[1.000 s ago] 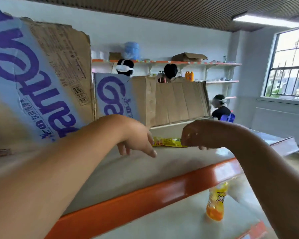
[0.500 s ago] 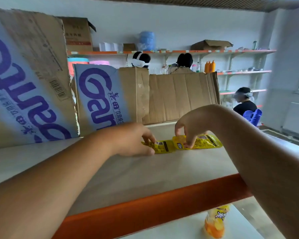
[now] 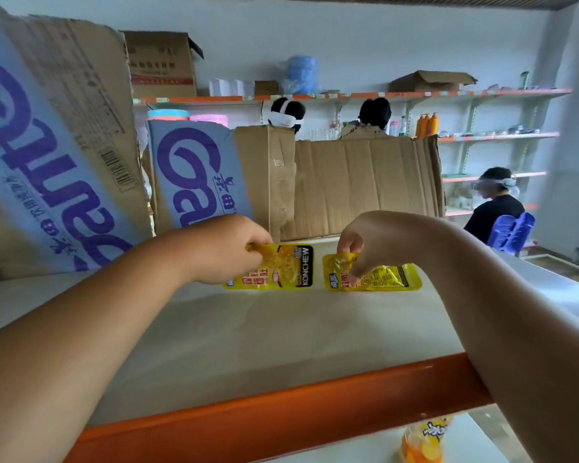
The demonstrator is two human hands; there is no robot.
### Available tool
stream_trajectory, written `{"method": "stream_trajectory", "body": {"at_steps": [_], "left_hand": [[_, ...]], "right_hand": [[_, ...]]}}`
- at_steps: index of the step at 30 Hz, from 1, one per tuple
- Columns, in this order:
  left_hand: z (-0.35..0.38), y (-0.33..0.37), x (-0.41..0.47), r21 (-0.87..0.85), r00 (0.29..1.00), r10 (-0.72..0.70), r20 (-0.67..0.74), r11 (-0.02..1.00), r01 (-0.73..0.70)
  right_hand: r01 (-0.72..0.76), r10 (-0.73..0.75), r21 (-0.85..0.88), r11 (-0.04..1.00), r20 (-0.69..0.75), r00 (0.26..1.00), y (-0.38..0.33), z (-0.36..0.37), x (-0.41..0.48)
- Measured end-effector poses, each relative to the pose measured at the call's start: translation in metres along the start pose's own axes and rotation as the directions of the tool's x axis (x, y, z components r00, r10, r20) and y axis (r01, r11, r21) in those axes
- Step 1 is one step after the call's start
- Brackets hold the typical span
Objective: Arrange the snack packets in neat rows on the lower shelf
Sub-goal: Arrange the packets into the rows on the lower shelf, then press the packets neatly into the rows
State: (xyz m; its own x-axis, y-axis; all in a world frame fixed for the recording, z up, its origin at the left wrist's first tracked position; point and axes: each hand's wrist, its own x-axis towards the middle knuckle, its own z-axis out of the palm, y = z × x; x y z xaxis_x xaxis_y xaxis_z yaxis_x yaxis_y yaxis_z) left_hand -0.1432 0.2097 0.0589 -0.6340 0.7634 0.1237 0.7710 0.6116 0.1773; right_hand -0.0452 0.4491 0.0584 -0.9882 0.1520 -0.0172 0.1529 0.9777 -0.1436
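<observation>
Two yellow snack packets lie side by side on a pale shelf board (image 3: 281, 335) with an orange front rail. My left hand (image 3: 228, 248) pinches the far left corner of the left packet (image 3: 288, 269), which reads KONCHEW and is tilted up a little. My right hand (image 3: 361, 245) pinches the left end of the right packet (image 3: 381, 279), which lies flat. A small gap separates the two packets. Below the rail, an orange-yellow snack packet (image 3: 423, 442) stands on the lower shelf.
Flattened cardboard boxes with purple lettering (image 3: 57, 155) lean along the shelf's left and back, with plain cardboard (image 3: 365, 185) behind the packets. Beyond stand wall shelves (image 3: 482, 95) with boxes and bottles, and three people, one seated at right (image 3: 495, 205).
The two packets overlapped in the middle; now they lie apart, the left one pulled left and lifted at its corner. The view has come closer.
</observation>
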Motion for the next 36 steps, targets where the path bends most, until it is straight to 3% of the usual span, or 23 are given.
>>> {"method": "stream_trajectory", "body": {"at_steps": [4,9,13,16,21,26,31,36], "left_hand": [[0.002,-0.009,0.001,0.069,0.995,-0.095,0.041,0.993,0.092],[0.019,-0.002,0.005,0.164,0.992,-0.107,0.072,0.982,0.094],[0.023,0.0,0.004,0.146,0.996,-0.079,0.038,0.987,0.073],[0.019,-0.001,0.001,0.107,0.995,-0.093,-0.028,0.99,0.096],[0.017,0.004,0.0,0.087,0.99,-0.072,0.124,0.994,0.062],[0.012,0.001,-0.001,0.015,0.991,-0.032,0.131,0.999,0.031],[0.005,-0.006,-0.004,0.057,0.975,-0.154,0.16,0.988,0.147],[0.002,-0.014,-0.003,0.119,0.948,-0.283,0.143,0.956,0.267]], "right_hand": [[0.097,-0.091,0.053,0.994,-0.099,0.991,-0.006,-0.001,-0.003],[0.307,-0.193,0.267,0.913,-0.38,0.904,-0.016,-0.002,-0.005],[0.216,-0.189,0.132,0.968,-0.188,0.964,-0.015,0.002,-0.005],[0.198,-0.166,0.183,0.963,-0.176,0.97,-0.016,0.003,-0.005],[0.165,-0.167,0.039,0.986,0.065,0.984,-0.036,0.01,-0.005],[0.077,-0.071,-0.086,0.993,0.071,0.995,-0.035,0.011,-0.002],[0.057,-0.057,-0.014,0.998,0.041,0.998,-0.042,0.017,-0.001],[0.157,-0.157,-0.053,0.986,0.015,0.988,-0.044,0.012,-0.009]]}}
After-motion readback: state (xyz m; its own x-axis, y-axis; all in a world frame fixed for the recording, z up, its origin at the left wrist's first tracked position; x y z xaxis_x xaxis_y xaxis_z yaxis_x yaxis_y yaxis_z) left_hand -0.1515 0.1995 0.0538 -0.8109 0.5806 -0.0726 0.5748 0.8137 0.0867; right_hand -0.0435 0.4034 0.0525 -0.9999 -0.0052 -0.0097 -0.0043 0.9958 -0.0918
